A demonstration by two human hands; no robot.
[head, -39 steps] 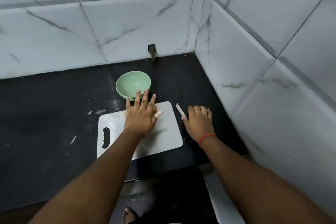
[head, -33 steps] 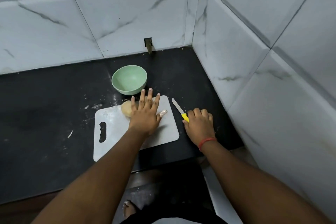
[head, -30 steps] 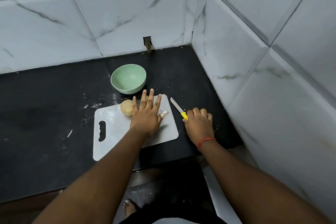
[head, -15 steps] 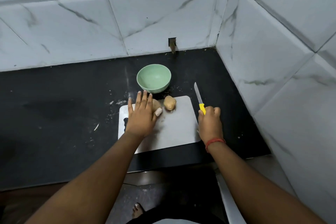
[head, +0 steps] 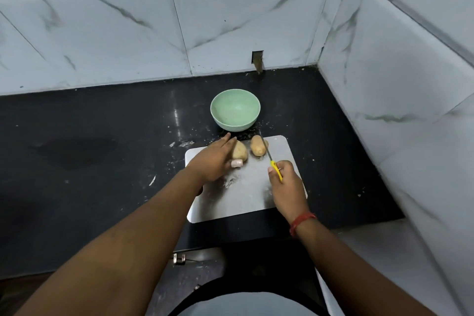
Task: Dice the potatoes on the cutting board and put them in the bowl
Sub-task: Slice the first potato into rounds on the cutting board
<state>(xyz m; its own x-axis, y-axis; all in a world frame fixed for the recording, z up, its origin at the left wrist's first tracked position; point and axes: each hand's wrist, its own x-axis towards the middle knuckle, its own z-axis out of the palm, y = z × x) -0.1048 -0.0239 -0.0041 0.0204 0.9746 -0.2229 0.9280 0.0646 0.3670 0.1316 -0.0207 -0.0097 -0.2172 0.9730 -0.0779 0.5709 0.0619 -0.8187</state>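
Two unpeeled potatoes lie at the far edge of the white cutting board. My left hand rests against the left potato, fingers straight along its left side and the bandaged thumb at its near end. My right hand grips the yellow handle of a small knife. The thin blade points away from me and lies across the right side of the right potato. Just beyond the board stands the green bowl, with nothing in it.
The board lies on a black counter dusted with white specks. Marble-tiled walls close the back and the right side. A small hole sits low in the back wall. The counter's front edge runs just below the board.
My right hand took the knife from the counter and brought its blade over the right potato. My left hand left the flat of the board and moved against the left potato.
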